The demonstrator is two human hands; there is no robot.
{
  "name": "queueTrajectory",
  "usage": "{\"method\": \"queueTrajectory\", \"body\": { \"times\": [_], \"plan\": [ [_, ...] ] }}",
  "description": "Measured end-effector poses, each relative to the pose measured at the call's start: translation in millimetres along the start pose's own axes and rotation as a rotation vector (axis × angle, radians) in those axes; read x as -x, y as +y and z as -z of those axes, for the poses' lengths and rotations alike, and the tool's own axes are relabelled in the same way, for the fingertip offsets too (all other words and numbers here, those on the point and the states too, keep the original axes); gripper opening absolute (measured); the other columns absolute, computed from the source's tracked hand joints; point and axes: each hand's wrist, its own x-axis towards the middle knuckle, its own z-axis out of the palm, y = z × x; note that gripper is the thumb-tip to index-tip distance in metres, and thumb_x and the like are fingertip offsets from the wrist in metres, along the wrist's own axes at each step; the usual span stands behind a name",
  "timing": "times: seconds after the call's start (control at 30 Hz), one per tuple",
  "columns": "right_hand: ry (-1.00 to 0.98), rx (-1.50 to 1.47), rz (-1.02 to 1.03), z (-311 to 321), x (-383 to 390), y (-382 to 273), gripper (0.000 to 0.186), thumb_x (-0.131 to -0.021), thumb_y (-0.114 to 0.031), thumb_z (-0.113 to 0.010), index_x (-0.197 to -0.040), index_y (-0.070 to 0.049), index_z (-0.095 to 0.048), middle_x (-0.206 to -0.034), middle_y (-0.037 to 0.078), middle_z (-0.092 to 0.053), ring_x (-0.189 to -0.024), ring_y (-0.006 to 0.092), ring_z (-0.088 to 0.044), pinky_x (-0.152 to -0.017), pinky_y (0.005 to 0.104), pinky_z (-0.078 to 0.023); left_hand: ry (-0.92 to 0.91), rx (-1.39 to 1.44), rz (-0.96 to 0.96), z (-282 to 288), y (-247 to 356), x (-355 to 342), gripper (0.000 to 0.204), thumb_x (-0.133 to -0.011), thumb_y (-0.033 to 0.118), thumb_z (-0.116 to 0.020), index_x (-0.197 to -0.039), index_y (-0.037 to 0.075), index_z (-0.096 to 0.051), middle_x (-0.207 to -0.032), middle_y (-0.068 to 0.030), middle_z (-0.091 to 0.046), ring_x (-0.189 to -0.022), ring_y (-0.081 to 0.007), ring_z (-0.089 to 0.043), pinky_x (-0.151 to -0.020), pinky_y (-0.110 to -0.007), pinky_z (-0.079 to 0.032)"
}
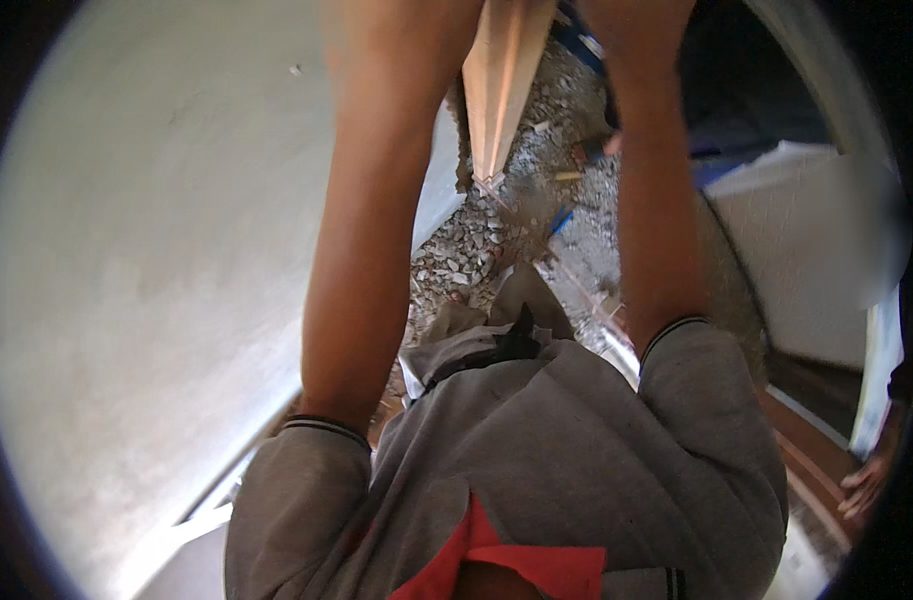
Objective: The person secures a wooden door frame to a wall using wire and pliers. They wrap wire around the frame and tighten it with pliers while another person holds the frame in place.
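The person's two bare arms reached up past the top edge of the head view, well apart from each other. Only the near part of the left hand (405, 22) showed there, blurred, and only the near part of the right hand (639, 28); the fingers of both lay out of sight, so one could not tell how far open either grip was or whether it had hold of anything.

Between the arms stood a light-brown wooden piece (499, 95), running from the top edge down to a narrow lower end near the loose rubble (457, 255). Its upper part was just beside the left hand in the view; whether they touched could not be told.

A pale wall (167, 220) filled the left side. On the ground lay a small blue scrap (562, 221) and a short yellowish stick (569, 176). To the right was a whitish panel (792, 250), and low at the right rim another person's hand (865, 487) showed. The wearer had on a grey shirt (567, 450) with a red collar lining (552, 562).
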Motion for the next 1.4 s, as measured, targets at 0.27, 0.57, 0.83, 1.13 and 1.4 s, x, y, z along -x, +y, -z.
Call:
{"method": "queueTrajectory", "body": {
  "times": [0.27, 0.57, 0.83, 1.13, 1.4],
  "plan": [
    [-0.640, -0.284, -1.436, 80.6, 443.3, -155.4, 0.040, -0.102, -0.032, -0.066, -0.127, 0.000, -0.067, -0.115, 0.021, -0.073, -0.096, 0.0299, -0.074, -0.086, 0.0423, -0.058, -0.799, -0.166, 0.735, 92.2, -182.2, 360.3, 0.040, -0.105, 0.038, -0.059, -0.107, -0.001, -0.069, -0.084, -0.0214, -0.071, -0.082, -0.0391, -0.070, -0.074, -0.045, -0.052],
    [-1.012, 0.389, -1.931, 83.3, 787.0, -150.1, 0.053, -0.095, -0.038, -0.071, -0.127, 0.002, -0.057, -0.106, 0.026, -0.071, -0.093, 0.0384, -0.073, -0.083, 0.0490, -0.056, -1.636, -0.264, 1.374, 263.4, -247.3, 763.5, 0.082, -0.092, 0.059, -0.069, -0.154, 0.011, -0.046, -0.151, -0.0319, -0.047, -0.141, -0.0467, -0.045, -0.115, -0.054, -0.040],
    [-1.088, 0.688, -1.570, 55.9, 957.6, 108.6, 0.039, -0.097, -0.030, -0.065, -0.123, -0.002, -0.071, -0.119, 0.020, -0.068, -0.106, 0.0360, -0.066, -0.094, 0.0501, -0.054, -1.579, -0.631, 1.481, 189.4, -242.5, 804.8, 0.113, -0.073, 0.056, -0.088, -0.164, 0.029, -0.026, -0.163, -0.0398, -0.004, -0.142, -0.0680, -0.025, -0.109, -0.068, -0.041],
    [-2.154, 0.395, -1.488, 122.5, 1148.3, 206.0, 0.070, -0.099, -0.034, -0.069, -0.159, -0.013, -0.039, -0.142, 0.022, -0.060, -0.115, 0.0396, -0.066, -0.098, 0.0470, -0.056, -1.480, -0.737, 1.399, 153.2, -255.3, 771.2, 0.110, -0.069, 0.040, -0.094, -0.160, 0.037, -0.032, -0.160, -0.0404, -0.004, -0.142, -0.0657, -0.023, -0.112, -0.070, -0.035],
    [-1.379, 0.507, -1.822, 133.9, 1180.3, 144.7, 0.068, -0.087, -0.032, -0.085, -0.135, 0.000, -0.049, -0.119, 0.025, -0.065, -0.104, 0.0392, -0.069, -0.085, 0.0491, -0.057, -1.323, -0.745, 1.463, 124.1, -260.2, 744.4, 0.120, -0.058, 0.019, -0.097, -0.160, 0.035, -0.037, -0.166, -0.0331, -0.006, -0.151, -0.0561, -0.017, -0.123, -0.058, -0.031]
  ]
}}
